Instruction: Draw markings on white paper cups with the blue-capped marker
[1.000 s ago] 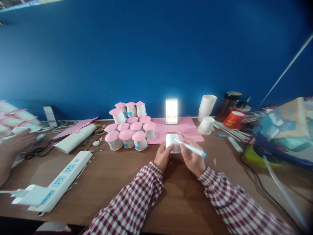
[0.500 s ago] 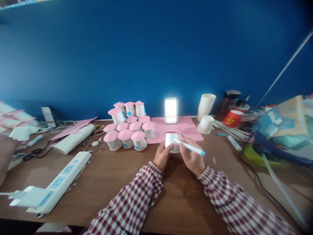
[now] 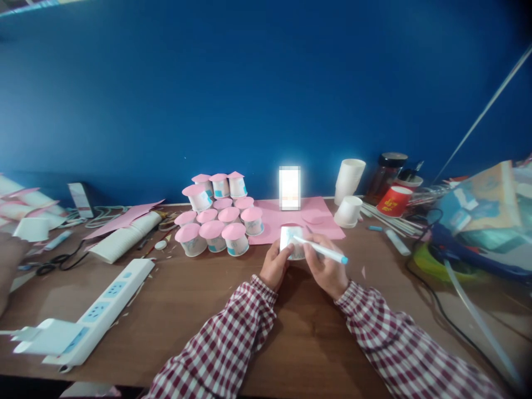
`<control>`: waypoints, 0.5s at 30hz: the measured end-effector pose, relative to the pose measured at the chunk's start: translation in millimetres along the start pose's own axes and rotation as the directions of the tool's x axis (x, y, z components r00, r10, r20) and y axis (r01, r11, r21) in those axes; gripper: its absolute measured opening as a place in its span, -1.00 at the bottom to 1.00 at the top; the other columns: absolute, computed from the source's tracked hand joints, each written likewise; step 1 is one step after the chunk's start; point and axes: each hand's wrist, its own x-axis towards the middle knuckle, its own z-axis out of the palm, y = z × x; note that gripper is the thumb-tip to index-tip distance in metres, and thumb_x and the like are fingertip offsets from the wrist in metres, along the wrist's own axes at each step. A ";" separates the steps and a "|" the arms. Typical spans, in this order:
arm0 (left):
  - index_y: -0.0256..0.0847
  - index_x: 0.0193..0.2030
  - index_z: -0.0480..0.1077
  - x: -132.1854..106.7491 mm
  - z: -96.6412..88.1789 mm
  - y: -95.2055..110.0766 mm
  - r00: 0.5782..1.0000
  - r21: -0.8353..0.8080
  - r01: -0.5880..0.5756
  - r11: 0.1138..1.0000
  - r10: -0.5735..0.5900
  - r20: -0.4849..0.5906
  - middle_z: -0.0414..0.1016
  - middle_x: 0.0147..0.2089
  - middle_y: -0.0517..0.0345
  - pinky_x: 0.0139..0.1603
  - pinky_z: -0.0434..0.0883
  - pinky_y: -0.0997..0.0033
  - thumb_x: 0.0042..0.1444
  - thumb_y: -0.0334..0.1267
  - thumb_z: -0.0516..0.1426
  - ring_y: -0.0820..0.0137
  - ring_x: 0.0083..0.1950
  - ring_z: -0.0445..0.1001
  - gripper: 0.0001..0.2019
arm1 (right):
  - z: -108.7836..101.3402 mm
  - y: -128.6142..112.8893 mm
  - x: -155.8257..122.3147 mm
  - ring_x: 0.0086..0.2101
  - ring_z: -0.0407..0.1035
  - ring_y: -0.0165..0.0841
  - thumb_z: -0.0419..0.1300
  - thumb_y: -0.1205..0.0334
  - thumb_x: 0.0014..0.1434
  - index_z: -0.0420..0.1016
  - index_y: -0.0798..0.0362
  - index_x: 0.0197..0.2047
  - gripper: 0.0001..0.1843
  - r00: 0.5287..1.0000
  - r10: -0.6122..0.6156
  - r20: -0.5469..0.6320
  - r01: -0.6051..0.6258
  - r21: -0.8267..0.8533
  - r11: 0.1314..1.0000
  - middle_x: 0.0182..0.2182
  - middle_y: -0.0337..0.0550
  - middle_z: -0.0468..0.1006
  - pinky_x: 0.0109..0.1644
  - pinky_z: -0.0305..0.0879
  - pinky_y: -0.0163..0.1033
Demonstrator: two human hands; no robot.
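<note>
A white paper cup (image 3: pixel 296 250) is held above the table by my left hand (image 3: pixel 274 265), whose fingers wrap its left side. My right hand (image 3: pixel 327 271) grips a white marker (image 3: pixel 322 248) with a light blue end, its other end against the cup's side. Whether a mark is being left there is too small to tell. Behind the cup lies a pink sheet of paper (image 3: pixel 272 216) with a pink paper disc (image 3: pixel 312 216) on it. Left of my hands stand several paper cups with pink cone tops (image 3: pixel 236 233), some stacked on others.
A power strip (image 3: pixel 106 310) with a plugged-in charger lies front left. White cup stacks (image 3: pixel 349 183), a red cup (image 3: pixel 394 201) and a dark-lidded jar (image 3: pixel 386 176) stand back right. A glowing screen (image 3: pixel 290 188) stands at the wall. Another person's hand (image 3: pixel 11 266) is at the far left.
My hands, the cup and the marker stay nearly in place. The view has shifted very slightly.
</note>
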 end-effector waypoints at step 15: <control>-0.30 -0.13 0.39 -0.2 -1.0 0.0 1.000 0.003 -0.003 1.000 0.003 0.007 0.47 -0.18 0.03 -0.04 0.31 0.27 0.02 -0.22 0.17 0.33 -0.16 0.43 -0.72 | 0.9 2.0 -1.2 -0.36 0.42 -0.37 0.07 0.25 0.18 0.38 0.04 -0.23 -0.89 1.000 0.007 0.019 -0.007 0.008 1.000 -0.38 -0.18 0.51 -0.23 0.37 -0.27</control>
